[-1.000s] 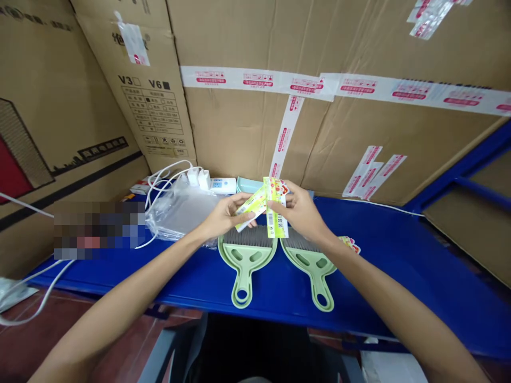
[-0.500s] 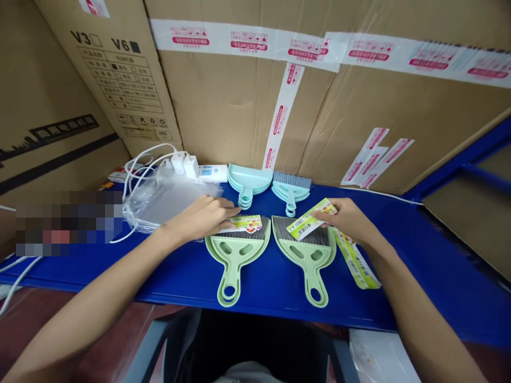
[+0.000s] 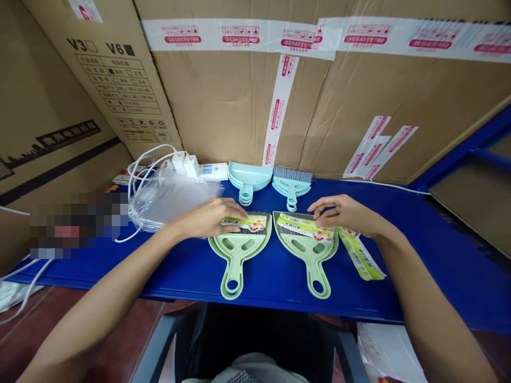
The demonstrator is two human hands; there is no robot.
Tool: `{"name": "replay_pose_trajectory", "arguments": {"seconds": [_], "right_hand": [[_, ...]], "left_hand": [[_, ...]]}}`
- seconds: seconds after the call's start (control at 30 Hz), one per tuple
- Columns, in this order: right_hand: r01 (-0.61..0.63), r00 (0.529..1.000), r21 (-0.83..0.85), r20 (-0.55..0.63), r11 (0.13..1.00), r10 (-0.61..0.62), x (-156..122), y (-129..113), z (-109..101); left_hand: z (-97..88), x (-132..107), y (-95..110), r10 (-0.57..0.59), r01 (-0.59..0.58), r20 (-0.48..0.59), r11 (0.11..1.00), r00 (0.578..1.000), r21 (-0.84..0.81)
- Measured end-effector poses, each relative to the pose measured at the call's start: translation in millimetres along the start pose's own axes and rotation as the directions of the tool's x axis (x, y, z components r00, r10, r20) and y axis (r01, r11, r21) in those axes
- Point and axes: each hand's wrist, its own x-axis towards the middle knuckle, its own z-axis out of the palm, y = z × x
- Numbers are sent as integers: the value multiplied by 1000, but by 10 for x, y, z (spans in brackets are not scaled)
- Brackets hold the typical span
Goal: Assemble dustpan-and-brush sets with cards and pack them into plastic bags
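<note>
Two light green dustpan sets lie side by side, each a brush nested in a dustpan: the left dustpan set (image 3: 238, 250) and the right dustpan set (image 3: 311, 252). A printed label card (image 3: 255, 221) rests across the left brush's grey bristles. My left hand (image 3: 209, 217) is over that card's left end, fingers stretched out and apart; whether they touch it I cannot tell. Another label card (image 3: 297, 224) lies across the right set's bristles. Just above its right end is my right hand (image 3: 345, 214), fingers apart with nothing held. More label cards (image 3: 362, 258) lie beside the right set.
Behind are stacked light blue dustpans (image 3: 249, 178) and light blue brushes (image 3: 293, 186). Clear plastic bags (image 3: 175, 197) lie left, near a power strip (image 3: 213, 171) with white cables. A cardboard wall (image 3: 223, 101) bounds the back of the blue table (image 3: 271, 290).
My right hand has let go of its label card, which now lies flat across the right set's bristles. The left card sits slightly further right, and my left fingers have spread.
</note>
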Motion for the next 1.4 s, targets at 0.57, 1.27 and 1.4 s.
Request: {"name": "replay_pose_trajectory", "arguments": {"seconds": [0.57, 1.27, 1.4], "right_hand": [[257, 963, -556, 83, 790, -256, 3, -77, 303], [375, 910, -538, 60, 755, -410, -21, -45, 132], [336, 874, -525, -136, 782, -466, 38, -1, 99]], "left_hand": [[39, 21, -19, -47, 47, -10, 999, 999, -19], [-328, -103, -150, -193, 164, -404, 981, 894, -106], [-332, -201, -396, -258, 338, -470, 937, 844, 91]]}}
